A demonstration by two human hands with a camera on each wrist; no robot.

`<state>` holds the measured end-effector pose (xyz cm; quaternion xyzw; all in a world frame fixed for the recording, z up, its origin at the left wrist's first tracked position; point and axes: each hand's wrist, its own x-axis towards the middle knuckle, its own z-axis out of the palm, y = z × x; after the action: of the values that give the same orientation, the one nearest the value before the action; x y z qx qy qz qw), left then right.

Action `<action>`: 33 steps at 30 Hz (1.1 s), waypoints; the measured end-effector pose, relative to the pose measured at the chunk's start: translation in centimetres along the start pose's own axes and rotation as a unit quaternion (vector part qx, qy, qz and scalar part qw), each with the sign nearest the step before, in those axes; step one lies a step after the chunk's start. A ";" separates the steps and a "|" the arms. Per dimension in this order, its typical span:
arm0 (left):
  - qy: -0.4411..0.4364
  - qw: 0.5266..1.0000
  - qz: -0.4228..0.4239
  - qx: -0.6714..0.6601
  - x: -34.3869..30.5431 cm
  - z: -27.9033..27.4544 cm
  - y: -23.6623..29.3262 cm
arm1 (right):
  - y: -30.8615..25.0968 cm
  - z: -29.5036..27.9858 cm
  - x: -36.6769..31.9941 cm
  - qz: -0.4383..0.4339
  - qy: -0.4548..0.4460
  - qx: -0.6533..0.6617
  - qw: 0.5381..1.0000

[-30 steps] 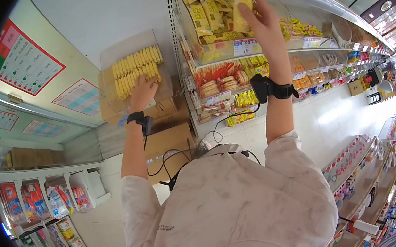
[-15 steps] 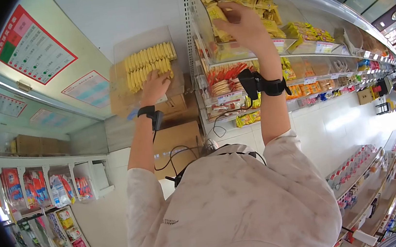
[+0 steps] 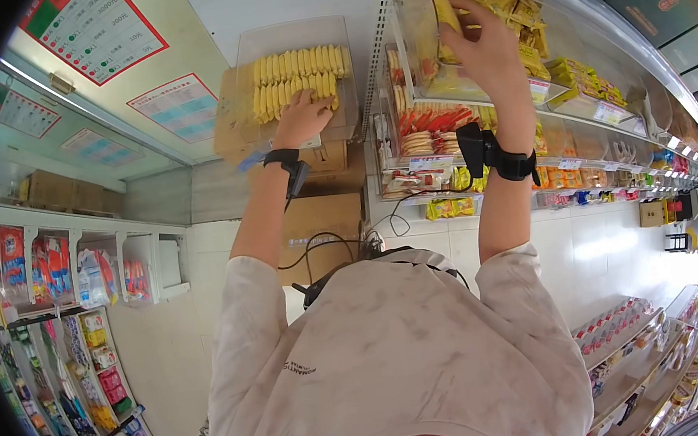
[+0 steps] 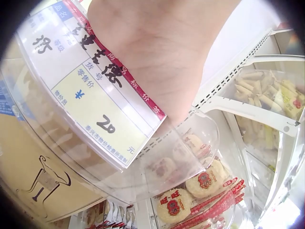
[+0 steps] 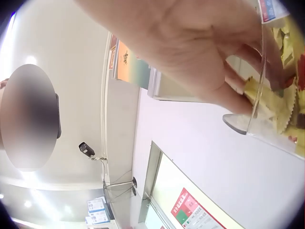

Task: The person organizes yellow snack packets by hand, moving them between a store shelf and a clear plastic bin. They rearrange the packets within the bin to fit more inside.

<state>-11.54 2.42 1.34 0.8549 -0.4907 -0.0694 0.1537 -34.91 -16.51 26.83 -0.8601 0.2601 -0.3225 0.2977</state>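
In the head view my left hand (image 3: 304,121) rests with its fingers on the front row of slim yellow packets (image 3: 271,102), which stand in two rows in a clear bin (image 3: 332,32). My right hand (image 3: 492,51) reaches into the clear top shelf bin at its left end and pinches a yellow packet (image 3: 448,19) between thumb and fingers. In the right wrist view that packet (image 5: 269,102) shows behind the clear bin wall, partly hidden by the fingers. The left wrist view shows the heel of my left hand (image 4: 152,47) over a price card (image 4: 90,90); its fingers are hidden.
Lower shelf bins hold round crackers (image 3: 418,143) and red packets. Cardboard boxes (image 3: 323,221) stand below the left bin. Black cables (image 3: 317,243) hang between my arms. Racks of goods (image 3: 99,367) stand at left, more shelving (image 3: 632,358) at lower right.
My right hand has moved left within the top bin with the yellow packet and lowered it among the others. The left hand stays on the slim packets. The head view has shifted.
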 end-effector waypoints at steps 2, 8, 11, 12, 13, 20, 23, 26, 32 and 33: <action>0.010 1.000 0.005 -0.012 0.0 0.4 -0.2 | -0.4 -0.5 -0.3 0.016 0.025 0.062 0.998; 0.015 1.000 -0.001 -0.001 0.1 0.4 -0.2 | -0.9 -0.9 -0.6 -0.001 0.011 -0.025 1.000; -0.005 1.000 -0.004 -0.006 -0.2 0.1 -0.5 | -0.8 -0.5 -0.5 0.010 0.012 -0.033 0.999; -0.014 1.000 0.001 -0.015 0.2 0.2 -0.4 | -0.6 -0.7 -0.4 0.007 0.025 -0.036 0.999; -0.008 1.000 -0.001 -0.016 0.5 0.4 -0.3 | -0.3 -1.0 -0.3 -0.010 0.039 -0.048 0.998; 0.006 1.000 0.000 -0.008 0.1 0.1 -0.2 | -1.3 -2.0 -0.6 0.057 -0.069 0.032 0.995; 0.009 1.000 0.002 -0.015 0.2 0.2 -0.4 | -1.2 -2.1 -0.1 0.071 -0.108 0.025 0.991; -0.016 1.000 -0.010 -0.005 0.1 0.0 0.0 | -0.7 -2.2 -0.2 0.066 -0.121 0.055 0.989; -0.039 0.999 -0.015 0.016 0.1 -0.9 0.5 | -0.4 -2.2 -0.6 0.059 -0.071 0.149 0.984; -0.034 0.999 -0.014 0.015 0.0 -0.8 0.6 | -0.2 -2.0 -0.6 0.049 -0.054 0.154 0.985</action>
<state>-11.77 2.32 2.30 0.8608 -0.4849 -0.0931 0.1230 -36.66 -16.70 28.00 -0.8061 0.2327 -0.2968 0.4560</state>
